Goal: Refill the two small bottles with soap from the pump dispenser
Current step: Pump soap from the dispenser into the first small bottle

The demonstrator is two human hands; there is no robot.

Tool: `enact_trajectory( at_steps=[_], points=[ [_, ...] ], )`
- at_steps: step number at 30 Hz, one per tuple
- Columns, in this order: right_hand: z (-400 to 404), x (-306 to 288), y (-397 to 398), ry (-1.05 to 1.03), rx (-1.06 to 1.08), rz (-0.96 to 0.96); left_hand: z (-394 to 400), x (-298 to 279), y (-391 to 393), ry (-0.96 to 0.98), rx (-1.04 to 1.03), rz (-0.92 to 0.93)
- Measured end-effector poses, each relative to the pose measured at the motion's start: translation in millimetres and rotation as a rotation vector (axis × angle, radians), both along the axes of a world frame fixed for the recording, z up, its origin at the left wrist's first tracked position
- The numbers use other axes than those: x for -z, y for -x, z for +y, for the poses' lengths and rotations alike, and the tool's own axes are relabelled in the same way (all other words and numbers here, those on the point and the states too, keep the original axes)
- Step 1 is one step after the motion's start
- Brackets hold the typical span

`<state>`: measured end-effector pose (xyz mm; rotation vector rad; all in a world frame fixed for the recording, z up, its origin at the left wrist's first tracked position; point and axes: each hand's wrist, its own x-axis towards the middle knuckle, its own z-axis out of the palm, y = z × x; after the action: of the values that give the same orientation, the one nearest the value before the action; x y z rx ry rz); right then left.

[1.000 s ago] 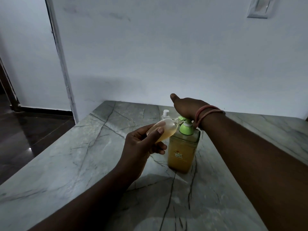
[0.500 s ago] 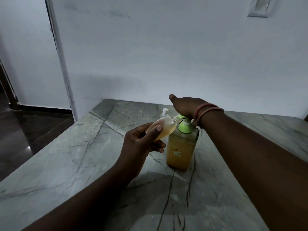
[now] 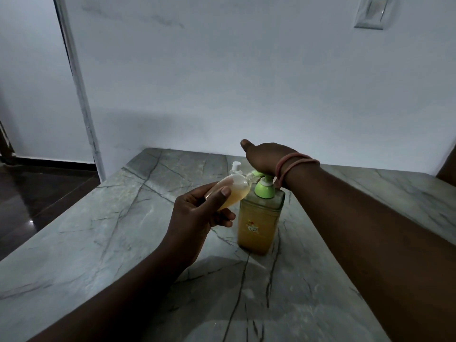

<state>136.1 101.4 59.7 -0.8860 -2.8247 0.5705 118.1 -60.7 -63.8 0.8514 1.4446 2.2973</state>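
Observation:
A square pump dispenser (image 3: 259,223) of amber soap with a green pump head stands mid-table. My right hand (image 3: 265,157) lies flat on top of the pump head, palm down, fingers stretched out. My left hand (image 3: 197,218) holds a small clear bottle (image 3: 232,192), tilted, with its open neck against the green spout; amber soap fills its lower part. A second small bottle (image 3: 235,167) with a white cap stands upright just behind the dispenser, partly hidden by the held bottle and my right hand.
The grey veined marble table (image 3: 123,230) drops off at its left edge to a dark floor (image 3: 37,193). A white wall (image 3: 246,82) rises right behind the table, with a light switch (image 3: 371,12) at upper right.
Almost nothing has moved. Both hands stay in place and the small bottle stays at the spout.

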Motion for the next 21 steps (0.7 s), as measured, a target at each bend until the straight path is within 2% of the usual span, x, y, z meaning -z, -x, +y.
enact_trajectory(
  at_steps=[12, 21],
  points=[
    [-2.5, -2.2, 0.4, -0.016, 0.013, -0.083, -0.4, 0.6, -2.4, -0.007, 0.005, 0.004],
    [4.7, 8.6, 7.0, 0.016, 0.045, -0.033, 0.8, 1.7, -0.8, -0.010, 0.009, -0.001]
  ],
)
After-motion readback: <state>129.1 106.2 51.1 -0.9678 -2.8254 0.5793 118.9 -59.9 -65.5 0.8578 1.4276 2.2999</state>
